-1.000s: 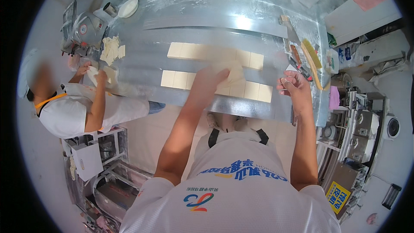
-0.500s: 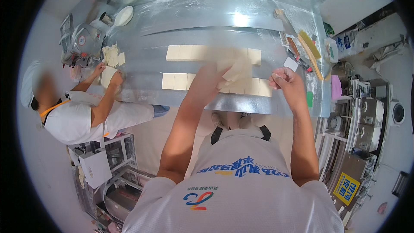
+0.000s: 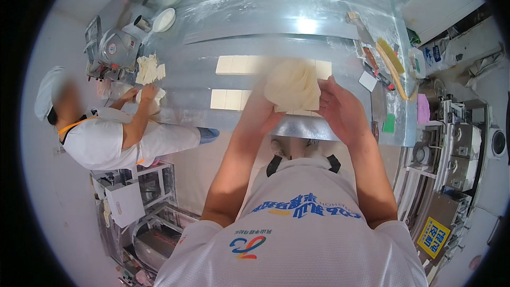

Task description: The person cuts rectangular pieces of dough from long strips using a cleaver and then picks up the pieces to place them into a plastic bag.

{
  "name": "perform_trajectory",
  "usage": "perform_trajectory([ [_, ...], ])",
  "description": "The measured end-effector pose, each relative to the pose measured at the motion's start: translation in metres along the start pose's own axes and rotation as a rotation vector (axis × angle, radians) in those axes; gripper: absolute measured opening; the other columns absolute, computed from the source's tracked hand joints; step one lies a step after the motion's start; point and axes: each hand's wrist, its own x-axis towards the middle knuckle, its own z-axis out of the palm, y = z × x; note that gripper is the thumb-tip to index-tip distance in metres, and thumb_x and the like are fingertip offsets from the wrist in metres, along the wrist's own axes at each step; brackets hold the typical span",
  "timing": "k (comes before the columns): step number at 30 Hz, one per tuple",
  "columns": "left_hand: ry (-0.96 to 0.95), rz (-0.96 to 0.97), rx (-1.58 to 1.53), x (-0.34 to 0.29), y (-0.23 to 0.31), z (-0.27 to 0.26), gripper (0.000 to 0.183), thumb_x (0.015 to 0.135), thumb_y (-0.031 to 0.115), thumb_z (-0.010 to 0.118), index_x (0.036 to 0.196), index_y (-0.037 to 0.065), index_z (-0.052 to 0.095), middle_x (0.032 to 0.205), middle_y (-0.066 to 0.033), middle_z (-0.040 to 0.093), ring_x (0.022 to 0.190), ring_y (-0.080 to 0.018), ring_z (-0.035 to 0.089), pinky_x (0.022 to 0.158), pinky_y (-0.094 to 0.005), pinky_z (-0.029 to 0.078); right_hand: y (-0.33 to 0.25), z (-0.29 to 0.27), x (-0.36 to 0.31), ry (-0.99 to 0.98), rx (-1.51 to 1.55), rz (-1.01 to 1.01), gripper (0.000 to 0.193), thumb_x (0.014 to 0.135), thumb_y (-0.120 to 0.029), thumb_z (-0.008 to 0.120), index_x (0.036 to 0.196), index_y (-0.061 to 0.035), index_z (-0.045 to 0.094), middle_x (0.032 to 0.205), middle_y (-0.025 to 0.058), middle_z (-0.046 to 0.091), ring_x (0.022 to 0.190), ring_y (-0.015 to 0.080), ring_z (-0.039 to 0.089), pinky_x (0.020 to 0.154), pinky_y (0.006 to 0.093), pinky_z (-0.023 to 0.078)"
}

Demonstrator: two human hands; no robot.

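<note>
Head camera view: the person's left hand [image 3: 264,111] is holding a loosely folded bundle of thin pale sheets [image 3: 292,86], its fingers closing beneath the bundle's left side, though blur is hiding exactly how they are gripping. The right hand [image 3: 341,103] is standing close against the bundle's right side with its fingers bent inward; whether it is pinching a sheet or only resting beside it, I cannot tell. The bundle is hanging over the near part of the metal worktop [image 3: 183,82], covering parts of two rows of flat pale pieces. The front row [image 3: 227,99] is running along the worktop's near edge, and the back row [image 3: 234,65] is lying roughly parallel to it, farther from that edge.

Toward the worktop's right edge, a long-handled brush [image 3: 390,56] with yellow bristles is lying at a slant, a white card [image 3: 367,81] is lying to its left, and a green rectangular piece [image 3: 389,124] is sitting near the near right corner. At the left edge a co-worker [image 3: 87,141] is bending over a pale piece with both hands, just beside a heap of pale strips [image 3: 148,69]. Beyond them a metal machine [image 3: 117,50] is standing, with a white bowl [image 3: 164,19] lying farther back.
</note>
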Motion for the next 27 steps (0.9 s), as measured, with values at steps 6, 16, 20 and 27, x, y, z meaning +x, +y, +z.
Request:
perform_trajectory([
  [6, -0.044, 0.065, -0.066, -0.013, 0.002, 0.004, 0.044, 0.112, 0.027, 0.059, 0.148, 0.002, 0.059, 0.141, -0.0094, 0.068, 0.129, -0.0219, 0.067, 0.108, -0.0400, 0.056, -0.010, 0.025, -0.024, 0.035, -0.115, -0.132, 0.047, 0.117, -0.029, 0.046, 0.143, 0.0088, 0.058, 0.134, 0.0167, 0.069, 0.123, 0.0253, 0.066, 0.110, 0.0425, 0.051],
  [16, 0.175, 0.121, 0.486, -0.024, 0.018, 0.039, 0.039, 0.104, 0.007, 0.070, 0.141, 0.001, 0.064, 0.132, -0.0063, 0.072, 0.117, -0.0169, 0.071, 0.099, -0.0330, 0.059, -0.020, 0.033, -0.051, 0.123, -0.260, -0.333, 0.032, 0.106, -0.007, 0.069, 0.135, 0.0041, 0.066, 0.127, 0.0109, 0.071, 0.115, 0.0168, 0.066, 0.102, 0.0345, 0.053],
  [20, 0.165, 0.106, 0.632, -0.024, 0.024, 0.048, 0.039, 0.102, 0.006, 0.072, 0.140, 0.000, 0.065, 0.130, -0.0060, 0.073, 0.116, -0.0160, 0.071, 0.099, -0.0329, 0.060, -0.022, 0.033, -0.060, 0.208, -0.273, -0.376, 0.033, 0.101, 0.000, 0.073, 0.134, 0.0035, 0.067, 0.125, 0.0097, 0.071, 0.115, 0.0154, 0.066, 0.100, 0.0317, 0.053],
  [27, 0.139, 0.100, 0.855, -0.019, 0.033, 0.078, 0.040, 0.100, 0.005, 0.074, 0.139, 0.001, 0.067, 0.125, -0.0054, 0.076, 0.111, -0.0143, 0.073, 0.096, -0.0314, 0.059, -0.033, 0.035, -0.074, 0.114, -0.107, -0.445, 0.047, 0.097, 0.006, 0.073, 0.142, 0.0031, 0.060, 0.127, 0.0119, 0.070, 0.122, 0.0190, 0.065, 0.107, 0.0343, 0.052],
])
